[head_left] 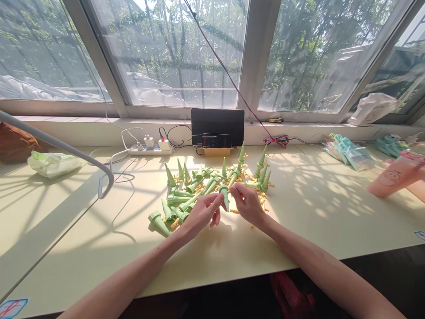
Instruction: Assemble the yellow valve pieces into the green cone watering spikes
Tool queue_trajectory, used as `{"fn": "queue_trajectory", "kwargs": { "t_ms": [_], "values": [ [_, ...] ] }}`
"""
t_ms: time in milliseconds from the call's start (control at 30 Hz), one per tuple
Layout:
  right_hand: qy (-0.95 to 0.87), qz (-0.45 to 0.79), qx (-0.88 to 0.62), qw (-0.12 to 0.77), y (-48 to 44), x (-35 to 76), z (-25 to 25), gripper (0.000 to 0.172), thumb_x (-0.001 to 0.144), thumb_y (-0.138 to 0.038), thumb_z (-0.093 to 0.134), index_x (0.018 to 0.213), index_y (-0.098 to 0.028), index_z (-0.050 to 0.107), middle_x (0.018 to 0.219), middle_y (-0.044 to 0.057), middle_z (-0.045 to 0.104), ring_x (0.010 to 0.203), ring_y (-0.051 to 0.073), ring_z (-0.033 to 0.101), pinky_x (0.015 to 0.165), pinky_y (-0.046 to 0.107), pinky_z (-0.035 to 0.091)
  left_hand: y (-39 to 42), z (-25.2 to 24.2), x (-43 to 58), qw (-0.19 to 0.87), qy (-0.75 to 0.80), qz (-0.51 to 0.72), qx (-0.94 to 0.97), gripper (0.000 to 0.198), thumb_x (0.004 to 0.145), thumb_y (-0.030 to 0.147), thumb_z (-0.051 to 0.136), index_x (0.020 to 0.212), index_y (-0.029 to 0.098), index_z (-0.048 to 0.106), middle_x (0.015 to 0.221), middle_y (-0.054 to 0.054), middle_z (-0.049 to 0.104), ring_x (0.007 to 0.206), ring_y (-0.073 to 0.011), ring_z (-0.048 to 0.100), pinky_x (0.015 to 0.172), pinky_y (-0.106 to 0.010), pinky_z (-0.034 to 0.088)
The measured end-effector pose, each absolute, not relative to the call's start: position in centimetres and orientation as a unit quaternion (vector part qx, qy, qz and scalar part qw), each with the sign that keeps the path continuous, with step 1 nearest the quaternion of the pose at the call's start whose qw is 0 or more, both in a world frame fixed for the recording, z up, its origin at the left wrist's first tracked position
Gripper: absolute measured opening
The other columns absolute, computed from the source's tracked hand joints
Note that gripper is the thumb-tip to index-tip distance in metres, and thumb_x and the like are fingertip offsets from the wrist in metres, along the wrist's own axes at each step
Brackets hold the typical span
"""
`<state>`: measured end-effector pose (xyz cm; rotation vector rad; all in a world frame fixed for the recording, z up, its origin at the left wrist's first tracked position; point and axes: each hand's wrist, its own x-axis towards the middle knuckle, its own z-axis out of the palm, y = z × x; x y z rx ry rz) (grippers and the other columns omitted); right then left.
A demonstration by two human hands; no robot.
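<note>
Green cone (225,200), apparently plastic, is held point-down, in front of black screen (218,120). Judged light, stiff, smooth on taper; best gripped at wider collar. Cone is pinched near collar between narrowly closed fingers of left hand (204,210). Fingers of right hand (248,204) are curled together just beside cone; whether anything is held cannot be told.

Your bare left hand (204,212) pinches a pointed green plastic cone (225,197) beside your curled right hand (249,204); far and left, matching green plastic cones (158,221) and small yellow pegs (175,223) litter the pale-yellow tabletop (315,221).
</note>
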<state>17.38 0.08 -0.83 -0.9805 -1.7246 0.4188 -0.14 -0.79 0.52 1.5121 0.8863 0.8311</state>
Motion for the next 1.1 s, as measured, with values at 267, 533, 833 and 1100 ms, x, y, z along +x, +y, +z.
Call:
{"fn": "queue_trajectory", "kwargs": {
  "t_ms": [267,533,833,1100],
  "values": [
    [-0.719,0.205,-0.419,0.515,-0.24,16.92,-1.01,0.04,0.098,-0.036,0.04,0.062,-0.021,0.029,0.054,-0.005,0.032,0.052,0.01,0.029,0.051,0.025,0.026,-0.97,0.57,-0.31,0.577,0.354,0.346,0.65,0.039,0.085,0.053,0.059,0.081,0.015,0.055,0.047,0.003,0.052,0.037,-0.0087,0.046,0.04,-0.02,0.036],
    [-0.711,0.225,-0.426,0.512,-0.14,16.81,-1.25,0.042,0.098,-0.038,0.041,0.062,-0.021,0.027,0.055,-0.005,0.028,0.051,0.01,0.025,0.049,0.026,0.023,-1.24,0.7,-0.03,0.51,0.382,0.383,0.668,0.031,0.078,0.042,0.071,0.079,0.016,0.053,0.053,0.005,0.051,0.039,-0.0079,0.049,0.034,-0.018,0.036],
    [-0.715,0.222,-0.425,0.509,-0.09,16.82,-1.24,0.043,0.098,-0.04,0.04,0.061,-0.021,0.031,0.054,-0.005,0.033,0.05,0.01,0.03,0.049,0.026,0.025,-1.21,0.5,0.2,0.484,0.376,0.403,0.68,0.03,0.082,0.039,0.067,0.075,0.017,0.048,0.062,0.003,0.056,0.04,-0.0063,0.049,0.036,-0.02,0.04],
    [-0.714,0.217,-0.43,0.508,0.0,16.79,-1.21,0.043,0.098,-0.041,0.041,0.06,-0.02,0.036,0.053,-0.005,0.034,0.05,0.01,0.031,0.049,0.026,0.026,-1.27,0.77,0.31,0.479,0.381,0.408,0.677,0.031,0.083,0.042,0.065,0.073,0.018,0.048,0.06,0.003,0.055,0.039,-0.0056,0.047,0.035,-0.02,0.039]
  ]
}}
